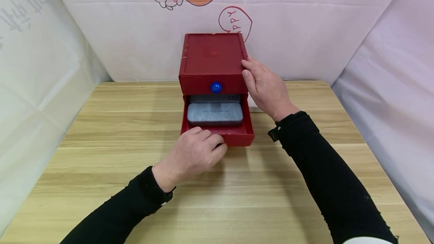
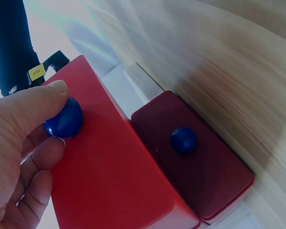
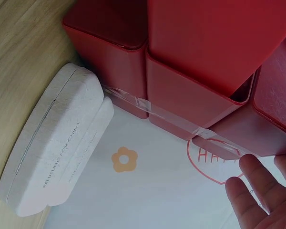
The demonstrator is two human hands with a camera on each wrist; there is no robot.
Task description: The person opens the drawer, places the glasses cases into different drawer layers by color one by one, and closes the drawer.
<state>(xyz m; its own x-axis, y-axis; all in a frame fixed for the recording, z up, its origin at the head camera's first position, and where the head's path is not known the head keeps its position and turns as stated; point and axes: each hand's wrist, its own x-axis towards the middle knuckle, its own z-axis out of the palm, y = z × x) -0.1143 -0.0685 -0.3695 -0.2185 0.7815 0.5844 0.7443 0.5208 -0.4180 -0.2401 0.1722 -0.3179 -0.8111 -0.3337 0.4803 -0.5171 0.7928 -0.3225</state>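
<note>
A red drawer cabinet (image 1: 213,54) stands at the back of the table, its middle drawer (image 1: 239,140) pulled out. Inside lies a grey-blue glasses case (image 1: 215,113) with faint print, and a second grey case (image 1: 203,98) shows behind it. My left hand (image 1: 194,153) is at the drawer front; in the left wrist view its thumb and fingers pinch the blue knob (image 2: 66,120). With its fingers extended, my right hand (image 1: 268,87) rests against the cabinet's upper right side. The top drawer, with a blue knob (image 1: 216,87), is closed.
Below the pulled-out drawer is a closed bottom drawer (image 2: 205,162) with its own knob. White glasses cases (image 3: 52,143) lie on the wooden table (image 1: 118,142) along the cabinet's right side. Printed white cloth (image 1: 135,40) hangs behind and at both sides.
</note>
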